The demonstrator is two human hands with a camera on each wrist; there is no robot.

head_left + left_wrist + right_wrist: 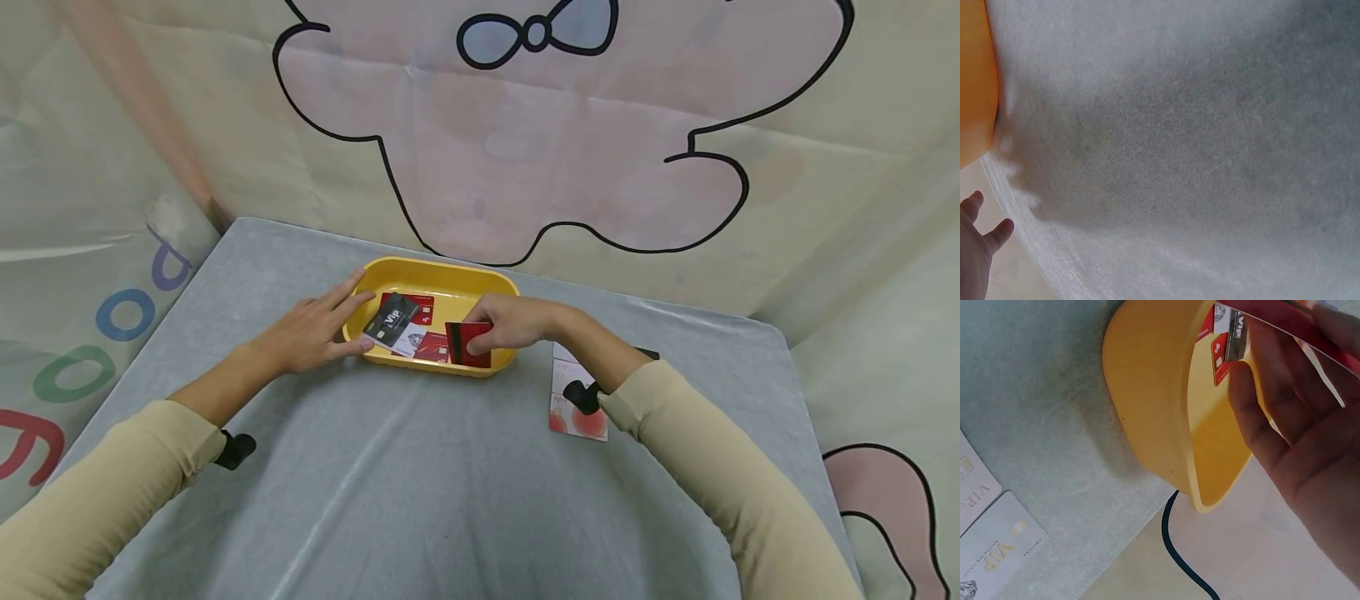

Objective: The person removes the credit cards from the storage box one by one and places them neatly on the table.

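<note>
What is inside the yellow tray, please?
Inside the yellow tray lie a dark VIP card, a partly covered white card and red cards. The right hand holds another red card at the tray's right end. Whatever lies beneath the cards and hand is hidden.

Noted beneath right hand: tray of smooth plastic, glossy inside, softer sheen on outer wall. Observed in right hand: red card, thin, smooth, plastic-looking. Recorded beside left hand: dark VIP card, smooth, printed face. Found under both hands: tabletop covered in matt grey cloth, slightly rough, fine-napped. Logged behind hands: sleeves of matt cloth. Seen beyond hands: backdrop of creased sheeting, faint sheen.
</note>
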